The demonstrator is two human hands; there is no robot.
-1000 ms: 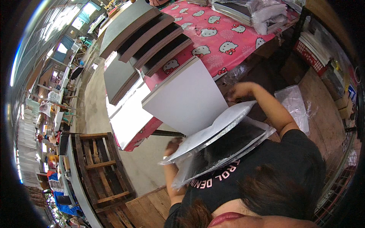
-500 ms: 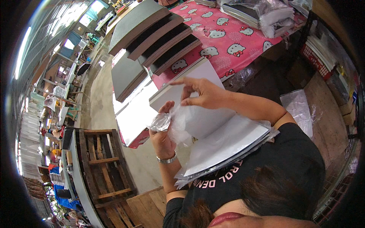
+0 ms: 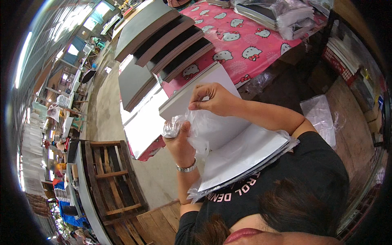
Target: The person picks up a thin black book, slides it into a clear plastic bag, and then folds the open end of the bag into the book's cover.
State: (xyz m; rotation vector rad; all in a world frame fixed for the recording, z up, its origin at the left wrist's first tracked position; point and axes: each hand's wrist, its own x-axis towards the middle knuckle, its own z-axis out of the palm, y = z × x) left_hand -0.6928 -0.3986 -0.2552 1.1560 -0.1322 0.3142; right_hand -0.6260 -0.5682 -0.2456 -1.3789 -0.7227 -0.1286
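Note:
Crumpled clear plastic film [image 3: 199, 122] stretches between my two hands. My left hand [image 3: 179, 143], a metal watch at its wrist, is closed around a bunched part of it. Higher and to the right, my right hand [image 3: 215, 99] pinches the film's edge between thumb and fingertips, the other fingers curled. A stack of white sheets [image 3: 241, 159] in clear plastic sleeves leans against my torso, below the right forearm. Just beyond my hands stands a thick pile of white boards [image 3: 218, 81] at the table edge, partly hidden by the right hand.
Thick grey-black board stacks [image 3: 149, 28] stand staggered on a table with a pink cat-patterned cloth [image 3: 245, 38]. Plastic-wrapped bundles [image 3: 281, 18] lie at its far right. A wooden pallet [image 3: 112, 175] is at lower left. A plastic sheet [image 3: 319, 118] lies on the floor at right.
My left hand has turned, its fingers now wrapped over the bunched film with the thumb up. The right hand has moved slightly down and its index finger has curled in.

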